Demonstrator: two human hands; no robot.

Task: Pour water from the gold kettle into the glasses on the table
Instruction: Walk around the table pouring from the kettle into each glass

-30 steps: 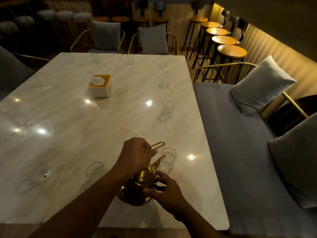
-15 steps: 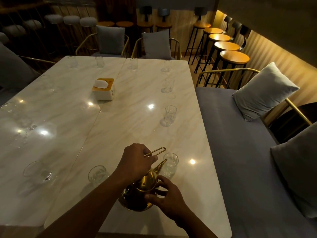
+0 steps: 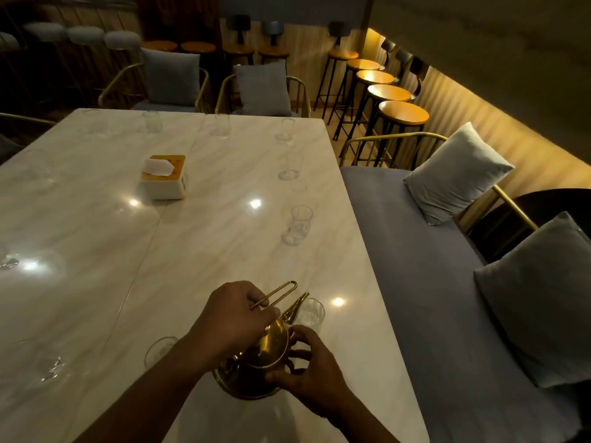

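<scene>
The kettle [image 3: 270, 348] hangs low over the near edge of the counter [image 3: 224, 251], tipped a touch further than half a second ago, its spout [image 3: 297, 306] now at the rim of the nearest glass [image 3: 312, 313]. The left hand [image 3: 233, 318] grips the handle [image 3: 276, 294], and the right hand [image 3: 311, 378] has its fingers [image 3: 300, 354] curled round the kettle's belly. This pour looks begun, though no water shows, and the next glass [image 3: 299, 225] waits further up the counter.
</scene>
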